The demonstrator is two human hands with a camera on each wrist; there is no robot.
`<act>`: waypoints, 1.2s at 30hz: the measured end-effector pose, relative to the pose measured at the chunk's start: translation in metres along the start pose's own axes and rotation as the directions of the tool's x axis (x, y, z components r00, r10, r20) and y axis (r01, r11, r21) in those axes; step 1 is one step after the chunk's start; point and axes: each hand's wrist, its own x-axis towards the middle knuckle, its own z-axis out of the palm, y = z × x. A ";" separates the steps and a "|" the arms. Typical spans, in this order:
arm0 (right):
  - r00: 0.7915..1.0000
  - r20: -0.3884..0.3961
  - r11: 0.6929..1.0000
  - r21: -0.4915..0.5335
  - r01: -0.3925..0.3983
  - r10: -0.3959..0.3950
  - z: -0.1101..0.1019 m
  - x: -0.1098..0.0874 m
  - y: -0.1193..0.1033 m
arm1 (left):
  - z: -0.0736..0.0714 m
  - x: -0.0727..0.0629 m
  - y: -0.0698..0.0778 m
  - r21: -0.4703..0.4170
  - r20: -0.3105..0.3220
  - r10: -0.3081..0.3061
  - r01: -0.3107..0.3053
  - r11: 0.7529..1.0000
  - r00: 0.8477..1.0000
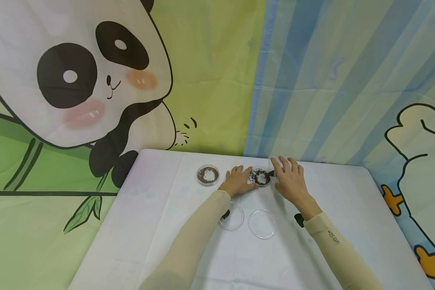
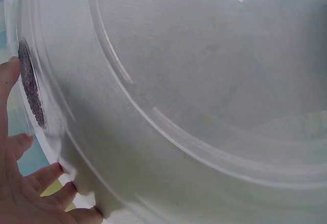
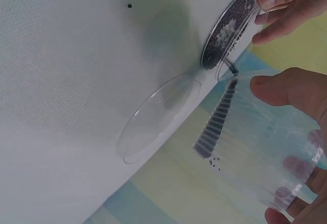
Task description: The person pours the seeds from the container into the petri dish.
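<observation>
Head view shows the dish [image 1: 259, 177] between our left hand [image 1: 236, 181], thumb and forefinger parted to grip its rim, and our right hand [image 1: 291, 182], curled round the cup [image 3: 258, 127], whose long axis slants dishward; the left is nearer.

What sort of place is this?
Maybe an indoor play or craft corner: there's a colourful cartoon-panda backdrop, a white rectangular table, and two round clear dishes holding dark and white grains.
</observation>
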 end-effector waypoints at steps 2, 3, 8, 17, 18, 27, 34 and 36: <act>1.000 -0.005 1.000 -0.005 0.003 -0.004 0.000 0.000 0.000 | 0.000 0.000 0.000 0.000 -0.003 0.001 -0.001 1.000 1.000; 1.000 -0.007 1.000 -0.008 0.005 -0.005 0.000 0.000 0.000 | 0.001 0.001 0.000 -0.001 -0.004 0.000 0.000 1.000 1.000; 1.000 -0.008 1.000 -0.011 0.005 -0.005 0.000 0.001 0.001 | 0.001 0.002 0.000 0.002 -0.004 -0.005 0.005 1.000 1.000; 1.000 -0.001 1.000 0.013 -0.007 0.007 0.000 0.000 0.000 | -0.001 -0.001 0.001 0.005 0.000 -0.009 0.009 1.000 1.000; 1.000 -0.001 1.000 0.016 -0.009 0.009 0.000 -0.001 0.000 | -0.001 -0.001 0.001 0.003 0.002 -0.008 0.008 1.000 1.000; 0.992 0.007 0.978 0.165 -0.125 0.126 0.002 -0.004 -0.002 | 0.001 0.002 0.000 -0.002 0.023 -0.014 0.014 1.000 1.000; 0.967 0.010 0.905 0.352 -0.240 0.253 0.004 -0.008 -0.002 | 0.004 0.004 -0.002 0.021 0.002 0.004 -0.004 1.000 1.000; 0.959 -0.002 0.875 0.410 -0.258 0.284 0.007 -0.008 0.000 | 0.004 0.004 -0.003 0.017 0.000 0.005 -0.005 1.000 1.000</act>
